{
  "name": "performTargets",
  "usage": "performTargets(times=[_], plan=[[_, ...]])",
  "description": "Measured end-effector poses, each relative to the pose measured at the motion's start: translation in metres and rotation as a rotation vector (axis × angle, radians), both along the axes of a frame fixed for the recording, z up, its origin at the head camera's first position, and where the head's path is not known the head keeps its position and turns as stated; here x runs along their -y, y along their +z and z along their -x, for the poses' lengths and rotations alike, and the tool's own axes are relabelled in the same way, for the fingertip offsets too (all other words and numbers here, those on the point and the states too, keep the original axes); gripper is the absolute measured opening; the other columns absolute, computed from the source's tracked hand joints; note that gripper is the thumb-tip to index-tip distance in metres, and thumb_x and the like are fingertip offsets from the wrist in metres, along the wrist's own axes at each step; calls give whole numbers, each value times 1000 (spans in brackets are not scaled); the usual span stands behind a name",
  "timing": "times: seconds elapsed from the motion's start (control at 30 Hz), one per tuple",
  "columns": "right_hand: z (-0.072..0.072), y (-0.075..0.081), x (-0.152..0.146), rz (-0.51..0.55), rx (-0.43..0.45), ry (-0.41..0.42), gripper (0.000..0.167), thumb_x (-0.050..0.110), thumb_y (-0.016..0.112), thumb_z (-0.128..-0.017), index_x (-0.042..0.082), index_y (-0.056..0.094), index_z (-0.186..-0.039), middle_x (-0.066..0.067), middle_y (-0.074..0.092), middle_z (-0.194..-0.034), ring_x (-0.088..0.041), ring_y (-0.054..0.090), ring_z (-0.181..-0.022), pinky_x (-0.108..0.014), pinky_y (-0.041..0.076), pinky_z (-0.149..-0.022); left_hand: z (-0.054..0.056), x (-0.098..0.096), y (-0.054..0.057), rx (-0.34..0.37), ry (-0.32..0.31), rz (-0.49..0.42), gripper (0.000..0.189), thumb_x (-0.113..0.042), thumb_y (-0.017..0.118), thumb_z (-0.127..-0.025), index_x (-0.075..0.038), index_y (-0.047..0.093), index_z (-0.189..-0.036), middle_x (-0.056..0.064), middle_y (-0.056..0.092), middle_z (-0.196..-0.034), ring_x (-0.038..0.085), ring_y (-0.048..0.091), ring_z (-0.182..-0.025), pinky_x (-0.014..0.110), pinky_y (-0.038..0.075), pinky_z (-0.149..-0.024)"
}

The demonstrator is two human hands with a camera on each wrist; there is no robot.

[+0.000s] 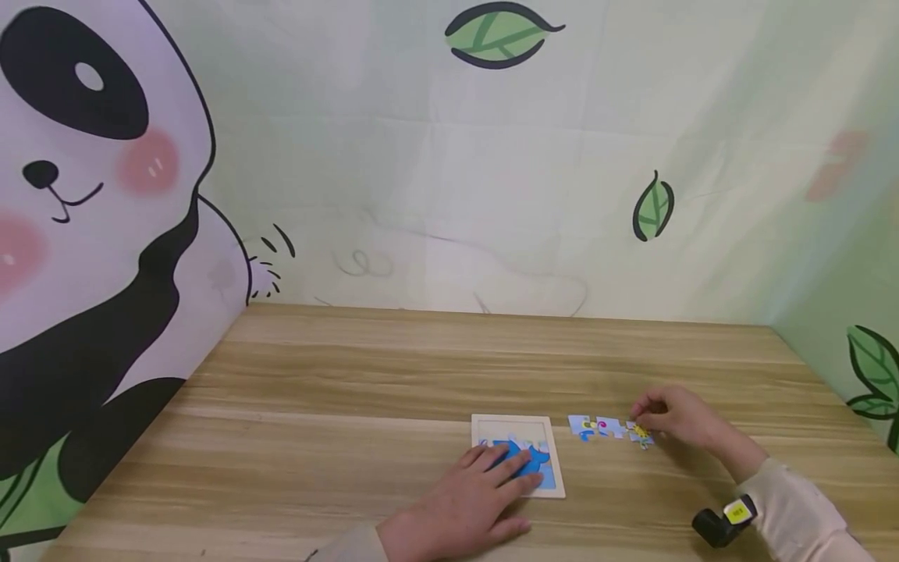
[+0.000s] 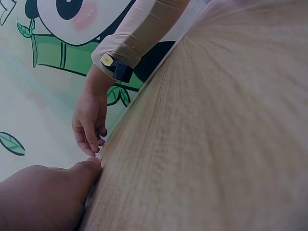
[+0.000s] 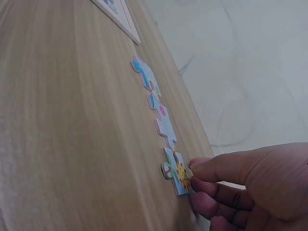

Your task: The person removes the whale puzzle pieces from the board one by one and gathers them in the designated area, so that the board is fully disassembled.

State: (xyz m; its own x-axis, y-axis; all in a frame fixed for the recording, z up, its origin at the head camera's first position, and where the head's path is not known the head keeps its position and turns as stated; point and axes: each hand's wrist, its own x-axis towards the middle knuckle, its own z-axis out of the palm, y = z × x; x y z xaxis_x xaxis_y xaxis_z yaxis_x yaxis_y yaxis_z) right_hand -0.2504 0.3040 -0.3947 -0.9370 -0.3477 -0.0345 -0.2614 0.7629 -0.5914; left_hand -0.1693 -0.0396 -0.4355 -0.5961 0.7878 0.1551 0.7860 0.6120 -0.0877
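My left hand [image 1: 467, 496] rests with fingers spread over a square puzzle tray [image 1: 555, 460] with a pale wooden frame. Blue picture pieces [image 1: 544, 457] show in it between and beyond the fingers; the hand hides the tray's lower left. To the right of the tray, three loose jigsaw pieces lie in a row: a pale blue one [image 3: 145, 74] with a darker blue patch, one with a pink spot [image 3: 163, 120], and a yellow sun piece [image 3: 179, 175]. At the sun piece's outer edge is my right hand [image 3: 250, 185], its fingers loosely bent and thumb and fingertips apart.
The wood-grain table [image 1: 337, 375] meets a pale wall [image 1: 421, 195] behind and a large painted panda [image 1: 77, 195] along the left. A black device with a yellow label [image 1: 726, 519] is worn on the right wrist.
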Motion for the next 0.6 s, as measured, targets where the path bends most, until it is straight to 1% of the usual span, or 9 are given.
performTargets(times=[0.23, 0.47, 0.6], plan=[[-4, -1, 1, 7, -9, -22, 11, 7, 63, -88, 0, 67, -96, -4, 65, -85, -6, 50, -70, -21, 45, -59, 0, 0, -1, -5, 1, 11, 56, -56, 30, -100, -28, 36, -148, -1, 36, -155, 22, 36, -142, 42, 36, -112], [-10, 2, 2, 18, -62, -41, 15, 13, 63, -91, 1, 67, -99, -6, 67, -90, -6, 54, -77, -20, 46, -64, 1, -1, 1, 32, 7, 2, 56, -55, 31, -100, -28, 35, -149, -1, 34, -156, 23, 35, -143, 44, 35, -113], [-14, 6, 7, 46, -90, -40, 20, 16, 63, -92, 0, 67, -102, -8, 68, -95, -4, 56, -78, -20, 48, -64, 0, -1, 2, 19, 12, 4, 55, -55, 33, -100, -28, 36, -148, -1, 36, -155, 23, 36, -142, 44, 36, -112]])
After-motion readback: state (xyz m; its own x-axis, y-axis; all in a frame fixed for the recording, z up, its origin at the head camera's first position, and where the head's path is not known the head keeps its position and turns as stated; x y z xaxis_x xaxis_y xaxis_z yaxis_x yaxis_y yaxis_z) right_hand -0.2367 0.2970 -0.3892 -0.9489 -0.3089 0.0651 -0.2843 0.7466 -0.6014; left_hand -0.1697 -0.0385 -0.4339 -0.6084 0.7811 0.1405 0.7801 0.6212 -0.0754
